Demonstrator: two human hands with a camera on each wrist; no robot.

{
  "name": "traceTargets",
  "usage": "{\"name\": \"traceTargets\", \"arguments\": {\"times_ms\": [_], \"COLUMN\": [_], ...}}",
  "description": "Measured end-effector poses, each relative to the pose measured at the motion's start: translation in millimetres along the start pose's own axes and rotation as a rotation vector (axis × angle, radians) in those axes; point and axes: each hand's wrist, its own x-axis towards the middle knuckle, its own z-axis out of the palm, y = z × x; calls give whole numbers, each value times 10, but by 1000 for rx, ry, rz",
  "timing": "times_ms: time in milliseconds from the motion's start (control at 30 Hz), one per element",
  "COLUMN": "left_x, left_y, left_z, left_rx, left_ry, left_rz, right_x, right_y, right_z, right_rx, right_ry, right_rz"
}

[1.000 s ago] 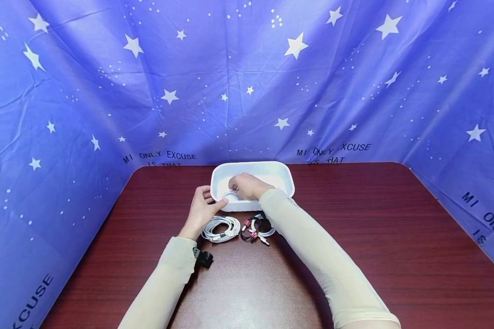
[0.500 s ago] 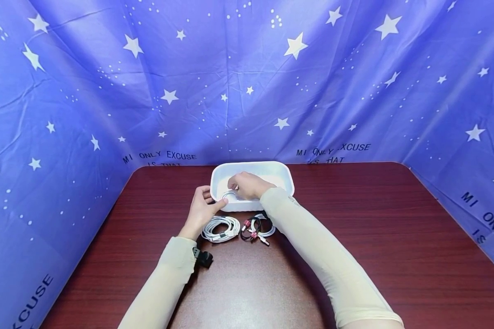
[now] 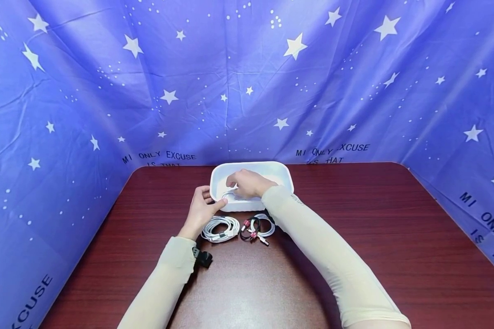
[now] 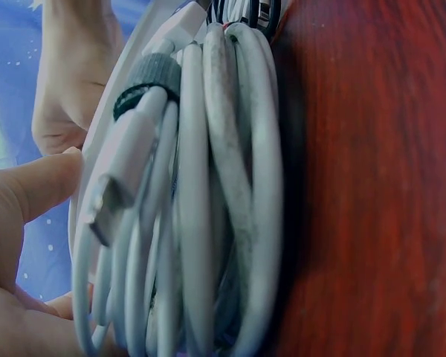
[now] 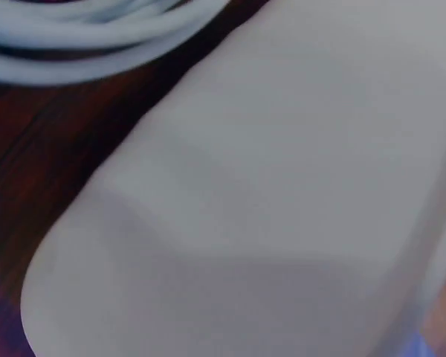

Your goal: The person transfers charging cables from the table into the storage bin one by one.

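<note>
A white plastic tray [image 3: 286,171] stands near the table's back edge. My left hand [image 3: 200,208] holds it at the near left corner, thumb on the rim and the other fingers around the left side. Reaching into the tray, my right hand [image 3: 249,183] has its fingers curled down at a white cable [image 3: 227,194], whose loop shows left of them; the fingertips are hidden. In front of the tray lies a thick coil of white cable [image 3: 221,229], with a dark tie and a metal plug close up in the left wrist view. The tray's wall [image 5: 245,186] fills the right wrist view.
Right of the thick coil lie a smaller white cable coil [image 3: 267,225] and a short black cable with red-marked plugs [image 3: 246,224]. The dark red wooden table [image 3: 354,205] is bordered by a blue curtain [image 3: 247,68] with white stars.
My right forearm has swung slightly to the right, uncovering more of the smaller white coil. The right hand stays inside the tray with a tiny shift; my left hand keeps its hold.
</note>
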Motion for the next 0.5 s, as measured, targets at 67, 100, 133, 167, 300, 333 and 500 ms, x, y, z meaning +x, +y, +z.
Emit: {"name": "traceTargets", "arguments": {"times_ms": [67,100,133,167,300,333,500], "left_x": [2,3,3,5,-1,-3,-6], "left_y": [0,1,-1,-3,1,3,4], "left_z": [-4,-6,-8,-9,-13,-13,-3], "left_rx": [-1,0,2,5,8,4,8], "left_ry": [-1,0,0,0,2,2,1], "left_rz": [2,3,3,5,5,5,5], "right_x": [-10,-16,-23,-30,-74,-89,-177], "right_y": [-13,-21,-29,-37,-61,-64,-65], "right_z": [-22,-32,-42,-52,-93,-104,-157], "right_rx": [-2,-3,-5,-6,-15,-15,-14], "right_ry": [-2,-5,-9,-13,-16,-13,12], "right_rz": [-7,-8,-7,-7,-12,-15,-34]}}
